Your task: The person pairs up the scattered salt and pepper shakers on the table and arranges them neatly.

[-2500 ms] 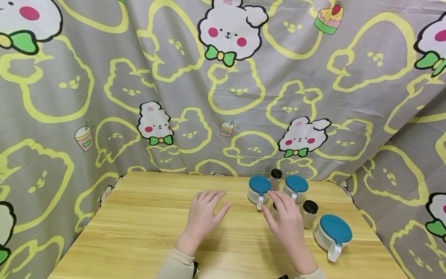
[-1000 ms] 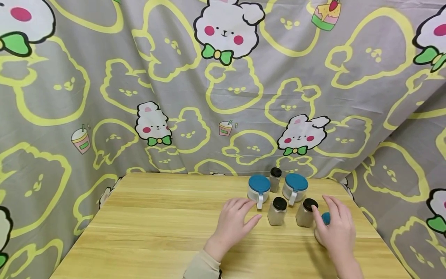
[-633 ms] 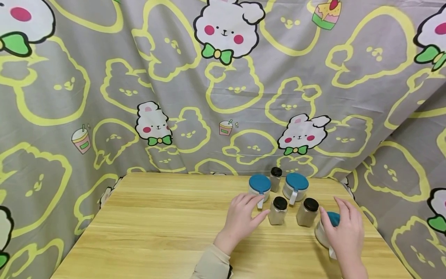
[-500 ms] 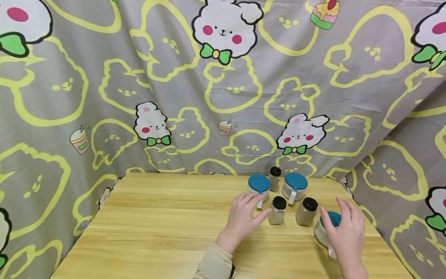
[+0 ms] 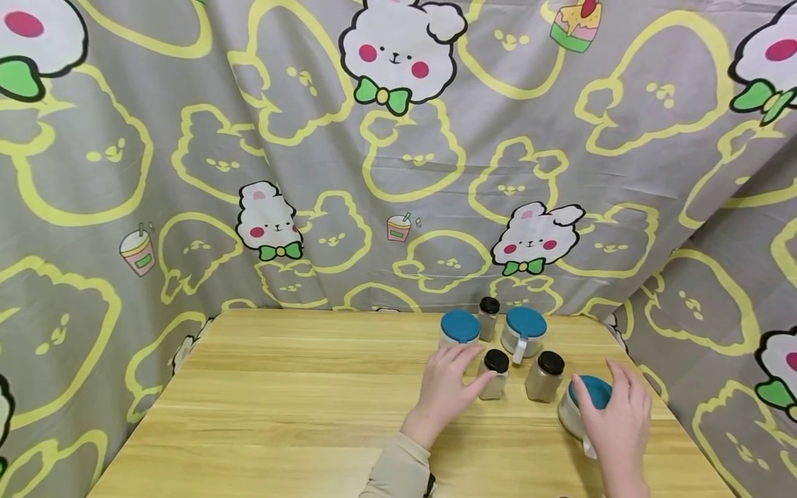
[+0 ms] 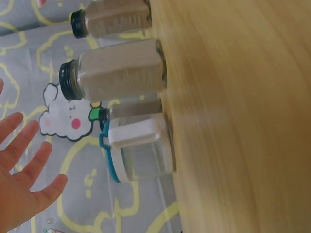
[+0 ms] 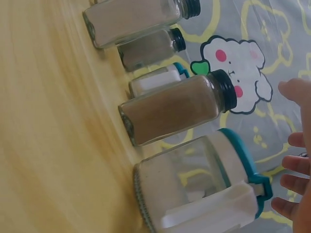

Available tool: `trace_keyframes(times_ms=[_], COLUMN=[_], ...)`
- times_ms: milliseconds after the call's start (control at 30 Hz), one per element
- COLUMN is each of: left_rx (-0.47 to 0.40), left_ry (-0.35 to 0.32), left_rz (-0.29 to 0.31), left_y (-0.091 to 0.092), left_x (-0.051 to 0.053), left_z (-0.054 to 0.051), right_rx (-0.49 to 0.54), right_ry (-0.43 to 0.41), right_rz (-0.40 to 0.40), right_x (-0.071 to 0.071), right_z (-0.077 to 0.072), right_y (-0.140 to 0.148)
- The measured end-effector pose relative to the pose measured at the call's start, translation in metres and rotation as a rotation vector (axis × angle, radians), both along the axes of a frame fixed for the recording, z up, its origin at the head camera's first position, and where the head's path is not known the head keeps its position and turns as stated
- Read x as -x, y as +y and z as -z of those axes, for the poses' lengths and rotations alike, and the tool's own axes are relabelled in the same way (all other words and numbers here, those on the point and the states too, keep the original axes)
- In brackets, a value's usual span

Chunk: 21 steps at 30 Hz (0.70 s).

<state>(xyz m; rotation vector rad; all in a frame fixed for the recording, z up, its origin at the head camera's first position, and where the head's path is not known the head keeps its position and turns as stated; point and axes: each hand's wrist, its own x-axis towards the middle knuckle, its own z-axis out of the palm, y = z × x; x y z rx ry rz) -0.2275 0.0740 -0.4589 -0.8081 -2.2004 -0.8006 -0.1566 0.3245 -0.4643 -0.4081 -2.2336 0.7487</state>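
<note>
My left hand, its fingers spread and relaxed, hovers left of a black-capped glass spice jar and partly covers a blue-lidded seasoning jar behind it. In the left wrist view, that hand holds nothing and stays apart from the jars. Over the front right blue-lidded seasoning jar is my right hand, fingers loosely bent and hiding part of its lid and handle. The right wrist view shows a gap between those fingers and the jar. Between the hands stands another black-capped spice jar, holding brown powder.
Farther back on the wooden table stand a third black-capped jar and a third blue-lidded jar with a white handle. A grey cartoon-print curtain hangs behind the table and along its sides.
Both hands have moved right, the left from mid-table to the left jars, the right from the front spice jar to the front right blue-lidded jar. The jars have stayed in place.
</note>
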Motion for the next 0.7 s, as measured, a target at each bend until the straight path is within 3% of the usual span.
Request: trace_keyframes(times_ms=[233, 700], left_rx=[-0.027, -0.071], left_ry=[-0.069, -0.25], left_rz=[-0.003, -0.019], left_y=[0.01, 0.02], left_x=[0.0, 0.005], left_z=[0.002, 0.011], right_rx=[0.064, 0.184], right_ry=[-0.103, -0.137], right_rz=[0.029, 0.099], right_x=[-0.001, -0.001], right_z=[0.006, 0.024], right_y=[0.001, 0.001])
